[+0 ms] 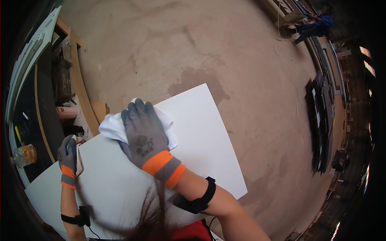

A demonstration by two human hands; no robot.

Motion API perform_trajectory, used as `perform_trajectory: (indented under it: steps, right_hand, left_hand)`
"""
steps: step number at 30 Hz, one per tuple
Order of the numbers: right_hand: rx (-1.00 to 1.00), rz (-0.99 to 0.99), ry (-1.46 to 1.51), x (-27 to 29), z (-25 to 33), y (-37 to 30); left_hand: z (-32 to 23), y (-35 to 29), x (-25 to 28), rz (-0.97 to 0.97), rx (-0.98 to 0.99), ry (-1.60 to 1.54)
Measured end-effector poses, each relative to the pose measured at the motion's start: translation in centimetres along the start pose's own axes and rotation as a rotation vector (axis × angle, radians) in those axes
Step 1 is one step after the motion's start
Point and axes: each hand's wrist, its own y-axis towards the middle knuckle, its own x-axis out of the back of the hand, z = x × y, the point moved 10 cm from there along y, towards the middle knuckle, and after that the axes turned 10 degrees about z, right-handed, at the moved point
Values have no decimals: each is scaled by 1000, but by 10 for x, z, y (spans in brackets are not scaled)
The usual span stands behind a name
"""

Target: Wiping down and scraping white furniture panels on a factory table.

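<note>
Pressing down on a white cloth [110, 127], the gloved right hand [145, 128] lies flat, fingers stretched and close together, the cloth bunching out on both sides of it. Underneath is the white panel [205, 136], filling the lower middle of the frame, its top corner poking up near the centre. And over at the lower left, the gloved left hand [68, 154] curls at the panel's left edge; something beige shows beside its fingers, but whether it is gripping that, or the panel, I cannot tell.

So how far along? It looks like wiping in full swing: cloth down, near the upper-left edge. The surface reads evenly white, so which stretches are done and which are left, the picture doesn't say.

Now the edges! The right-hand side runs straight down to a corner right of centre, with concrete floor [257, 100] beyond it and a damp patch [201, 82] just past the top corner: plenty of room there. Tighter on the left, where a wood-edged shelf [82, 86] crowds close, a pink cylinder [66, 113] on it. Far right, dark stacked boards [321, 124] stand well apart; upper right, a person in blue [317, 27].
</note>
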Motion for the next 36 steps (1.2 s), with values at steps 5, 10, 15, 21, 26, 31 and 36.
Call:
perform_trajectory:
  steps: [5, 10, 15, 21, 26, 31, 36]
  right_hand:
    - [-210, -132, 48, 57, -115, -20]
    - [-249, -268, -173, 57, -125, -45]
    - [111, -70, -48, 32, -63, -35]
    - [135, -69, -91, 67, -133, -33]
    - [150, 52, 1, 66, -140, -91]
    - [185, 122, 12, 58, -151, -103]
    - [221, 104, 4, 67, -160, -100]
  left_hand:
    - [-1, -3, 11, -1, -23, -17]
    - [-10, -1, 3, 19, 28, -33]
    - [7, -4, 4, -10, 5, -38]
    - [53, -2, -9, 94, 93, -141]
    - [35, -20, 25, 31, -38, 177]
    - [79, -26, 13, 49, -66, 208]
    - [82, -27, 18, 31, 30, 160]
